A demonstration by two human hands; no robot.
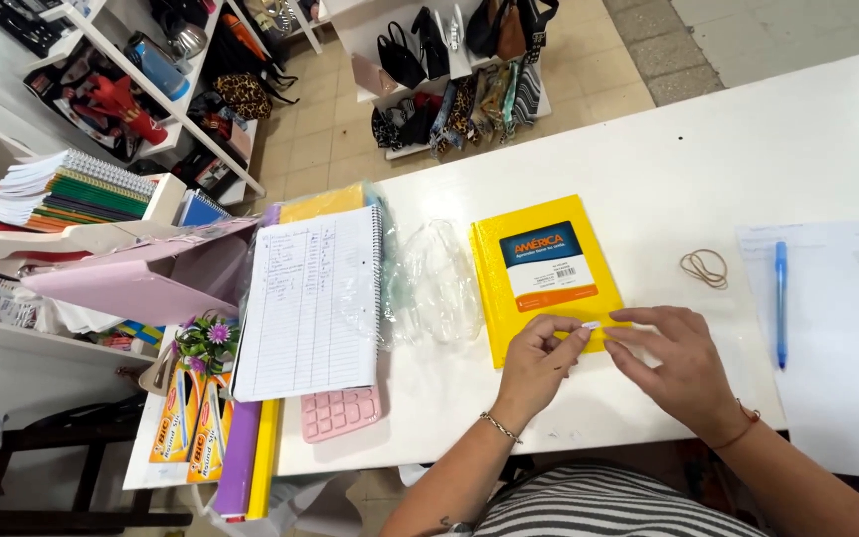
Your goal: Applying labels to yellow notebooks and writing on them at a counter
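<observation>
Fingertips of left hand point(536, 360) and right hand point(676, 360) pinch one small white sticker point(591, 325) together, over the near edge of the yellow rectangular notebook point(541, 276); it appears not yet stuck down.

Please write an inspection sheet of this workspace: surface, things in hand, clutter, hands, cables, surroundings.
Surface: long white counter.
Things in hand: small white slip pinched between both hands, over the lower edge of a yellow softcover notebook.
Clutter: open spiral-bound lined notepad, crumpled clear plastic wrap, pink calculator, tan rubber bands, blue pen on a white paper sheet.
Hands: left hand and right hand meet at the slip, fingertips closed on it.
Cables: nothing seen.
Surroundings: white shelves with handbags, stacked spiral notebooks, tiled floor.
</observation>
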